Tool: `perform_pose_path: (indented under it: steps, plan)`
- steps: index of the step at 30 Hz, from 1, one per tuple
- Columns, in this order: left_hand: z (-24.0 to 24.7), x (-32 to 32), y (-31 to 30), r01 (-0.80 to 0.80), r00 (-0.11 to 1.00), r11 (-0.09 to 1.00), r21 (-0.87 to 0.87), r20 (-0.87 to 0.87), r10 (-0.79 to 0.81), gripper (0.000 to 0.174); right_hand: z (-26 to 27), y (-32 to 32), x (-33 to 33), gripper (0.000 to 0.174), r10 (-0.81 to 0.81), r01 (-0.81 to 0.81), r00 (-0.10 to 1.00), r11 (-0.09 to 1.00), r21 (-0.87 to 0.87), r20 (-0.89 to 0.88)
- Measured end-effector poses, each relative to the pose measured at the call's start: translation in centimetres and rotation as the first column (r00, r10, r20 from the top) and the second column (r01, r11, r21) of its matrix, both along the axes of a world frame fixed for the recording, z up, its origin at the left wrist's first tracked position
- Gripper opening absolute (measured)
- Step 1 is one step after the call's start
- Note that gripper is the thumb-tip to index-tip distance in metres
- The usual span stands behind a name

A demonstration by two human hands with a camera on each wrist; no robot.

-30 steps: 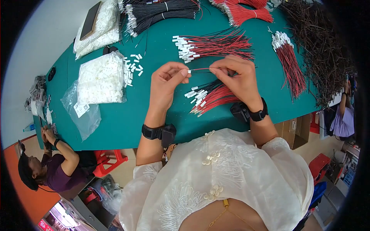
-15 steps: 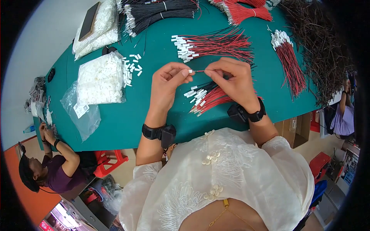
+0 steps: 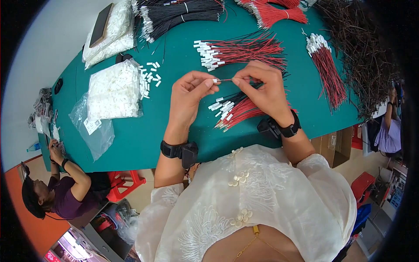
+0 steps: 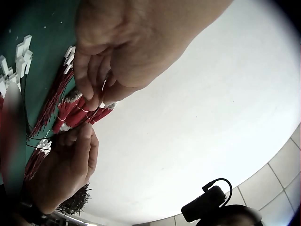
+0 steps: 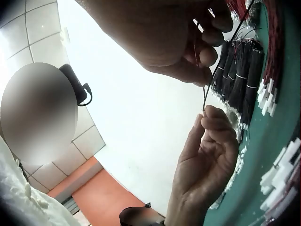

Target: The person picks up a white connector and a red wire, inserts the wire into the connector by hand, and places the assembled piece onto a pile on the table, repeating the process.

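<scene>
Between finger and thumb, my left hand (image 3: 187, 97) pinches a small white plug housing (image 3: 215, 81). My right hand (image 3: 265, 91) pinches the wire (image 3: 225, 80) a short way from the housing, with fingertips close to the left ones. In the right wrist view a dark wire and a red wire run from the right fingers down to the left fingertips. Below the hands lies a bundle of red and black wires (image 3: 246, 114) with white housings, partly covered by the right hand. A second such bundle (image 3: 244, 52) lies just beyond them.
Loose white housings (image 3: 149, 78) lie beside a full plastic bag (image 3: 114, 89) on the green table (image 3: 144, 139). Black wire bundles (image 3: 183, 11) and red ones (image 3: 283, 15) are at the back. Another finished-looking bundle (image 3: 325, 72) and a dark wire heap (image 3: 362, 52) lie right. Another person (image 3: 65, 187) sits left.
My right hand has moved left along the wire, closer to the left hand, then stayed almost still over the last half second. The left hand keeps its pinch on the housing.
</scene>
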State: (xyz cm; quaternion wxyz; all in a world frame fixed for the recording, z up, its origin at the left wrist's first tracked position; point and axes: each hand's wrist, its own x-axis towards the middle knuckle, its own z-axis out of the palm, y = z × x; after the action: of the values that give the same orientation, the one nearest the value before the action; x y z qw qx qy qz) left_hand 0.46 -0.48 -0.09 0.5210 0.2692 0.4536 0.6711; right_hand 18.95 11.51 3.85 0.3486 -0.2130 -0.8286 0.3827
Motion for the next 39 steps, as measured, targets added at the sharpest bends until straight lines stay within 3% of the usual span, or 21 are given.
perform_pose_path:
  steps: [20,39]
  plan:
    - [0.15,0.18,0.10,-0.009,0.998,1.000,0.007,0.056,0.008,0.012,-0.01,0.12,0.00,0.007,0.016,-0.016,1.000,1.000,-0.013,-0.017]
    - [0.11,0.52,0.09,0.022,0.998,1.000,0.019,-0.053,-0.021,0.012,0.07,-0.29,-0.17,0.008,0.020,-0.020,1.000,1.000,-0.016,-0.006]
